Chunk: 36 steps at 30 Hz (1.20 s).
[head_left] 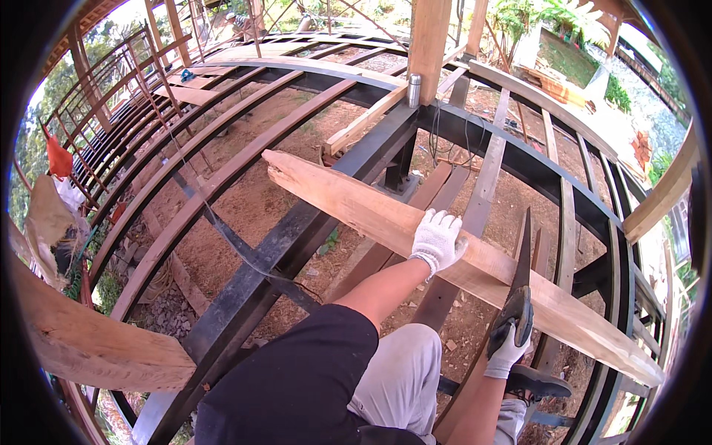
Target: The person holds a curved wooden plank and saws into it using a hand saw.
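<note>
My left hand (437, 239), in a white glove, holds down a long pale wooden plank (341, 208) that lies diagonally across the frame, its far end split. My right hand (506, 343), also gloved, grips the dark handle of a handsaw (522, 259) to the right of my left hand. The saw's long blade stands against the plank, pointing away from me. My knee in grey trousers (397, 374) is below the plank, and my shoe (541, 382) shows beside my right hand.
Black steel beams (289, 248) and narrow joists (311, 104) form an open frame over dirt. A wooden post (426, 44) rises ahead with a metal flask (413, 90) and cables beside it. Another timber (96, 334) is at lower left, and rusty scaffolding (96, 81) stands at upper left.
</note>
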{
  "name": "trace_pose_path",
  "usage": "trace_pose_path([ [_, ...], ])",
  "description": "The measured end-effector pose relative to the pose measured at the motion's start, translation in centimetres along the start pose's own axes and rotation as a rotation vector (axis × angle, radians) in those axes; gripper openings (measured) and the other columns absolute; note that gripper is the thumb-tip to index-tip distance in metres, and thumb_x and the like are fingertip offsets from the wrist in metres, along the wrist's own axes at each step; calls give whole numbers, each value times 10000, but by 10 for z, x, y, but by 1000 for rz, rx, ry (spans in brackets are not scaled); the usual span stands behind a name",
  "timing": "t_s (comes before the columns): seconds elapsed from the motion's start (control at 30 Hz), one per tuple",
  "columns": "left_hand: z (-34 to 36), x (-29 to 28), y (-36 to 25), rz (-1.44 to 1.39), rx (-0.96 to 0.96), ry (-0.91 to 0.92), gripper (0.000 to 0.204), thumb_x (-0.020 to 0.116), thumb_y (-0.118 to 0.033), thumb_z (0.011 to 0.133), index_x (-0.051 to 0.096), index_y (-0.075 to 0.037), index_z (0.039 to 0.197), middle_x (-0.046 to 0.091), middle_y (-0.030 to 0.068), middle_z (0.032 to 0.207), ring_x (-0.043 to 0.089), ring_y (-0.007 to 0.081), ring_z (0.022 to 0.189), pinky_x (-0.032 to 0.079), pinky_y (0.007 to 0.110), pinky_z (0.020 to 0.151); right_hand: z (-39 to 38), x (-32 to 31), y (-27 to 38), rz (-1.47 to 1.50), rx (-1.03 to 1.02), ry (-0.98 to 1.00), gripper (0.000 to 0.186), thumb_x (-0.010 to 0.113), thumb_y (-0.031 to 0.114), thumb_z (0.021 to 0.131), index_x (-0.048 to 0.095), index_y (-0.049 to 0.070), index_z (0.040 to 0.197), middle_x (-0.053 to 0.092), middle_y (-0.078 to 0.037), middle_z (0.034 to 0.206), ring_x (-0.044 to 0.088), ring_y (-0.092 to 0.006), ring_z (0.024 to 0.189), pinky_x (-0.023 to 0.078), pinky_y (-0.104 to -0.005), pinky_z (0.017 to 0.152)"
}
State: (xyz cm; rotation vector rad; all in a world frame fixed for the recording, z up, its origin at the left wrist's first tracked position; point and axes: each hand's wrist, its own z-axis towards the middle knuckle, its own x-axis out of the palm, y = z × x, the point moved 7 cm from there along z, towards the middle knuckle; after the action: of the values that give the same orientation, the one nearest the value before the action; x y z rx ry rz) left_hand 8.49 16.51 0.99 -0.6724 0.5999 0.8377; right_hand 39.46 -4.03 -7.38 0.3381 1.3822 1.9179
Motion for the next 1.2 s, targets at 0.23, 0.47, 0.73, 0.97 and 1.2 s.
trace_pose_path([
  [0.23,1,-4,-7,2,35,-35,444,712,-396,884,708,-63,1177,716,147,1163,631,342,1201,390,542,1164,-1,0,1,50,86,-10,434,717,45,983,629,-28,1402,701,-116,1334,663,-228,1182,510,-358,1072],
  [0.47,5,-12,-13,8,11,43,389,720,-358,887,728,-85,1164,731,134,1180,647,327,1179,408,501,1137,-2,4,11,52,59,-23,458,742,59,972,629,-32,1406,695,-133,1349,662,-245,1185,502,-379,1081],
  [0.73,2,-5,-4,91,-2,136,391,660,-440,955,712,-121,1175,717,125,1214,620,319,1221,379,500,1149,-3,20,28,39,86,16,603,682,-77,892,582,-54,1486,682,-170,1408,642,-253,1278,468,-386,1143],
  [0.97,9,-3,-12,55,9,222,426,652,-461,966,704,-116,1211,705,130,1252,603,314,1258,350,499,1173,-1,8,25,33,77,11,585,675,-47,885,603,-49,1465,700,-150,1380,676,-259,1212,514,-396,1094],
  [1.2,5,-2,-11,94,7,260,487,620,-494,984,684,-110,1277,689,138,1290,581,309,1297,337,506,1184,-62,-30,37,133,102,-27,541,685,-36,925,595,-64,1458,691,-131,1373,662,-225,1194,505,-359,1090],
])
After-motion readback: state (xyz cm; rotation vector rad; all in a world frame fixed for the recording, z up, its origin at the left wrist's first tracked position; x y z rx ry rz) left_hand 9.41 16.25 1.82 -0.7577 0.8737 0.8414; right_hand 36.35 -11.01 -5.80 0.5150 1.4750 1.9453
